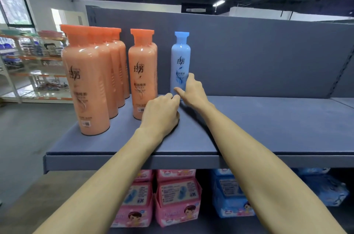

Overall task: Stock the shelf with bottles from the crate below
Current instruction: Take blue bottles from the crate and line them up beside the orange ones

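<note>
Two hands are reaching to a blue bottle on the shelf.

The blue bottle (180, 61) is standing upright on the blue-grey shelf (249, 128), near the back wall, just to the right of the orange bottles (92, 80). The right hand (193, 90) is touching the bottle's lower right side, its grip open, with one finger up along the bottle and the thumb across its bottom front. The left hand (161, 113) is hovering low in front of the bottle with fingers curled, holding nothing I can see. Pink packs (178, 197) and blue packs (229, 201) are sitting on the shelf below.
</note>
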`<state>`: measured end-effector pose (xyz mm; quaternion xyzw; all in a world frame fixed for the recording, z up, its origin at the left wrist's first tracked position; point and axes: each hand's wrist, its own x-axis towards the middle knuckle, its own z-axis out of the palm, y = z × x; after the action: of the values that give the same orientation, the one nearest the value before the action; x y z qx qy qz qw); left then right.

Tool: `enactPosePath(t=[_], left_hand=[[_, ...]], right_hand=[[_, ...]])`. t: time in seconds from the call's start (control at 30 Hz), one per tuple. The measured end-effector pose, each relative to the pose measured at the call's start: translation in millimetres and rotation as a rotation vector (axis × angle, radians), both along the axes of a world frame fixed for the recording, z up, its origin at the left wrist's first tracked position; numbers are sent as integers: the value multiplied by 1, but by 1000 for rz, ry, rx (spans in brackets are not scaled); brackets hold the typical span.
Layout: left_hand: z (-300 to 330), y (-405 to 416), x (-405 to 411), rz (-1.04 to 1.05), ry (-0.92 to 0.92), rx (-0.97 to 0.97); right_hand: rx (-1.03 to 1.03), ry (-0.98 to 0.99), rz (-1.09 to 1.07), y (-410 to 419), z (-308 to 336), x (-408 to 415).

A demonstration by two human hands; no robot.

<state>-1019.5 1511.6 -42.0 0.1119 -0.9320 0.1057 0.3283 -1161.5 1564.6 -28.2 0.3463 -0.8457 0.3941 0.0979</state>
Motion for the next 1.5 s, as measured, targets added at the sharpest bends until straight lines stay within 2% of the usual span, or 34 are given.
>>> enactPosePath(t=[0.2,0.4,0.73,0.9,1.0,1.2,1.33,1.5], left_hand=[[1,1,2,-4,-5,18],[3,2,3,-7,-25,52],[15,13,29,-17,-69,-4],[18,24,56,-9,-73,-35],[20,38,70,-44,-5,-62],[-12,82,101,-235,168,-174],[-42,116,110,-295,191,-194],[-92,146,117,-288,29,-93]], right_hand=[[11,-30,4,4,-10,-1],[-57,-28,-141,25,-2,9],[275,165,-110,76,10,77],[289,190,-86,102,14,94],[277,207,-72,118,9,103],[248,509,-64,168,-19,132],[163,761,-52,207,-50,156],[241,645,-46,253,-114,168]])
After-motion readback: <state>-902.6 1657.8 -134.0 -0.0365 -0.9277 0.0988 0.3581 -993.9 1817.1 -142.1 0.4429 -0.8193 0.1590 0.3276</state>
